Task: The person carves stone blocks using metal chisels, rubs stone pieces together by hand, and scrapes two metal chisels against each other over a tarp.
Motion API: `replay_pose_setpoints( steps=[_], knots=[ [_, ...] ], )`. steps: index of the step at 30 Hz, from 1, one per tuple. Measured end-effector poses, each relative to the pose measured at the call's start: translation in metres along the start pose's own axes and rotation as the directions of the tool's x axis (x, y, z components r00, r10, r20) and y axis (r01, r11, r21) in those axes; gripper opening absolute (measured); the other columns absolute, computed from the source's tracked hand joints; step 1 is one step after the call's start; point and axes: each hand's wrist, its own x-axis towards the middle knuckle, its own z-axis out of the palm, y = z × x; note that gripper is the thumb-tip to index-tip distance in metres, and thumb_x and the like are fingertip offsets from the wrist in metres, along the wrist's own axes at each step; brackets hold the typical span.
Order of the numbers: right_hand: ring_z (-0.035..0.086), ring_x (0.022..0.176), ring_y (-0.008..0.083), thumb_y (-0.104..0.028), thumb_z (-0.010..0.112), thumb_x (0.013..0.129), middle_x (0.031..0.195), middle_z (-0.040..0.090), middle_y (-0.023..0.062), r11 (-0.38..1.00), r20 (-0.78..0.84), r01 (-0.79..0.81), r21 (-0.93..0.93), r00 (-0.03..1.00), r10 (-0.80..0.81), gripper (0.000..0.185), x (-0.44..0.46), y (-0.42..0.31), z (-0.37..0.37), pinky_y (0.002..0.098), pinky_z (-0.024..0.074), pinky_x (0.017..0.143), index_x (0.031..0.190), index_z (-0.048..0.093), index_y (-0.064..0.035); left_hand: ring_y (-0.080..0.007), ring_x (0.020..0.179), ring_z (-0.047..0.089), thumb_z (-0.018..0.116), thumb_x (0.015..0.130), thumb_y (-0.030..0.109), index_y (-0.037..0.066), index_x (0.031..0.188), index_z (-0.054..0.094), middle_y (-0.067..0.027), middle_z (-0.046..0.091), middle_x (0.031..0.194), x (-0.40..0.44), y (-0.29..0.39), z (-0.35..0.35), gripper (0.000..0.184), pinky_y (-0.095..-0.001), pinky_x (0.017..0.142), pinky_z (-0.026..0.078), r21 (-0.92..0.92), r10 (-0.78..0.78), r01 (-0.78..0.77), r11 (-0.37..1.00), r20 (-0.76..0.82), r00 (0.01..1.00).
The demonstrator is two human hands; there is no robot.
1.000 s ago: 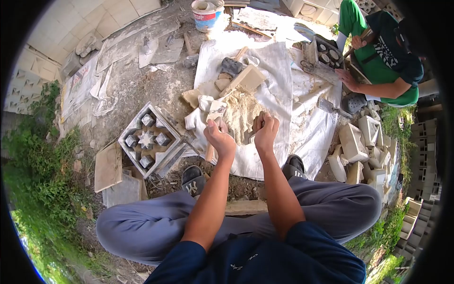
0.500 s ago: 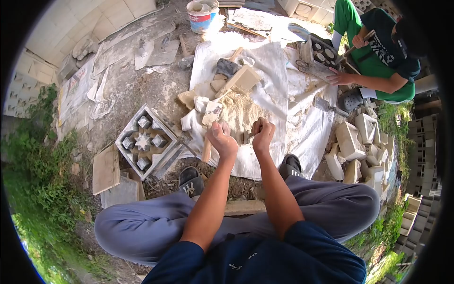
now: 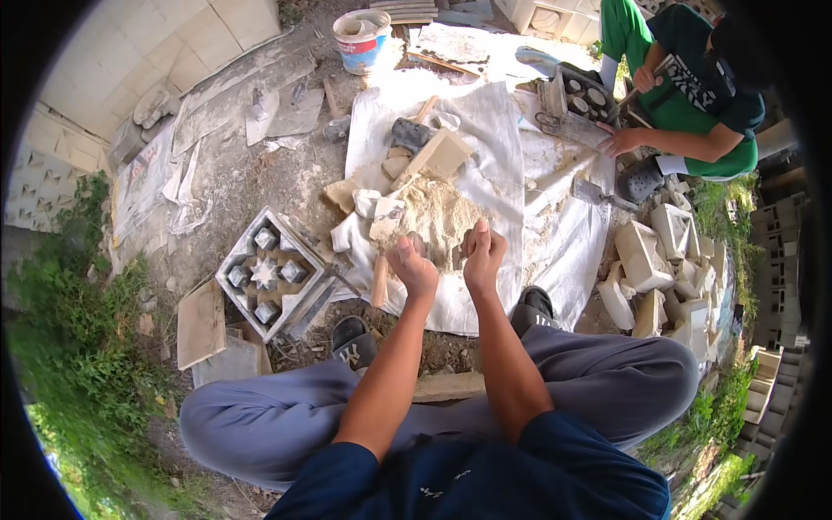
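Note:
Above the white sheet (image 3: 533, 227), my left hand (image 3: 411, 267) is closed, with a bit of something grey showing at its fingers. Just beside it, my right hand (image 3: 483, 253) is closed too, thumb up, with a small dark piece at its inner side. What either hand holds is mostly hidden. Beyond the hands lies a heap of pale sandy powder (image 3: 438, 208). A wooden handle (image 3: 380, 279) stands close to the left of my left hand; its other end is hidden. Broken pale chunks (image 3: 386, 218) and a pale block (image 3: 440, 158) border the powder.
To the left sits a square mould (image 3: 269, 273) with a star centre, near flat boards (image 3: 200, 322). A bucket (image 3: 360, 43) stands at the back. Broken blocks (image 3: 646, 258) are piled right. At upper right, another person (image 3: 685, 95) works at a mould (image 3: 585, 97).
My hands have moved slightly apart, and the right hand has turned so its thumb points up. The view has shifted a little. The other person stays in about the same pose.

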Motion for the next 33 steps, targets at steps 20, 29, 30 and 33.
replay_pose_setpoints(
  steps=[20, 29, 30, 33],
  knots=[
    [0.054, 0.061, 0.0151, -0.023, 0.045, 0.099, 0.059, 0.054, 0.0070, 0.969, 0.175, -0.096, -0.227, 0.975, 0.138, 0.041, -0.008, 0.009, -0.034, 0.0321, 0.0453, 0.060, 0.066, 0.052, 0.0003, -0.0183, 0.053, 0.039, 0.053, 0.093, 0.047, 0.000, 0.057, 0.043, -0.0048, 0.041, 0.054, 0.019, -0.017, -0.002, 0.060, -0.0371, 0.051, 0.032, -0.053, -0.254, 0.263, 0.963, -0.491, 0.833],
    [0.059, 0.066, 0.0154, -0.045, 0.047, 0.096, 0.070, 0.060, 0.0092, 0.615, 0.189, -0.148, -0.774, 0.873, 0.449, 0.048, -0.020, -0.045, -0.031, 0.0300, 0.0484, 0.059, 0.092, 0.062, 0.0006, -0.0301, 0.080, 0.058, 0.049, 0.094, 0.049, -0.012, 0.097, 0.060, -0.0212, 0.064, 0.088, 0.014, 0.039, -0.016, 0.062, -0.0377, 0.073, 0.045, 0.089, -0.448, 0.466, 0.880, -0.167, 0.878],
    [0.061, 0.066, 0.0155, -0.050, 0.048, 0.094, 0.074, 0.061, 0.0093, 0.537, 0.146, -0.336, -0.774, 0.731, 0.666, 0.051, -0.018, -0.065, -0.025, 0.0301, 0.0492, 0.056, 0.100, 0.063, -0.0011, -0.0295, 0.069, 0.056, 0.047, 0.095, 0.050, -0.011, 0.079, 0.056, -0.0200, 0.059, 0.074, 0.015, 0.040, -0.020, 0.063, -0.0412, 0.065, 0.041, 0.216, -0.407, 0.430, 0.877, -0.144, 0.902],
    [0.064, 0.068, 0.0157, -0.056, 0.052, 0.089, 0.084, 0.063, 0.0096, 0.559, 0.263, -0.334, -0.759, 0.628, 0.732, 0.057, -0.015, -0.065, -0.040, 0.0311, 0.0514, 0.054, 0.115, 0.060, -0.0047, -0.0320, 0.061, 0.056, 0.042, 0.093, 0.057, -0.010, 0.068, 0.057, -0.0207, 0.057, 0.063, 0.017, 0.019, -0.035, 0.074, -0.0451, 0.060, 0.041, 0.382, -0.223, 0.227, 0.896, -0.056, 0.973]
  ],
)
